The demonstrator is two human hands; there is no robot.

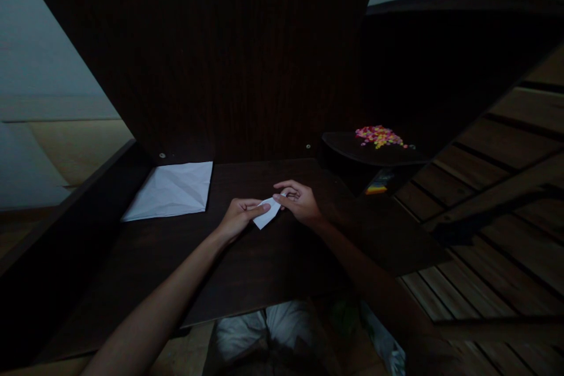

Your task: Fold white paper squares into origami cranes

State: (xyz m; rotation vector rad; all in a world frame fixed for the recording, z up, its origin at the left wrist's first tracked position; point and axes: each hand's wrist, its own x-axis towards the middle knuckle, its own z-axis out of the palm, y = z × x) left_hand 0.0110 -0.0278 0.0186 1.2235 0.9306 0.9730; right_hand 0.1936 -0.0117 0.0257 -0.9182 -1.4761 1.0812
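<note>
A small folded piece of white paper (263, 219) is held above the dark desk (247, 270), between both hands. My left hand (240, 217) grips its left side, thumb lying on top and fingers underneath. Its upper right end is pinched by my right hand (299, 201), with the thumb on the paper and the index finger curled above it. The fingers beneath the paper are partly hidden.
White creased paper sheets (171, 191) lie at the desk's back left. On a rounded corner shelf (343, 144) at right sits a pile of small colourful pieces (379, 136), with a yellow-orange item (376, 190) below. Raised panels bound the desk's back and left side.
</note>
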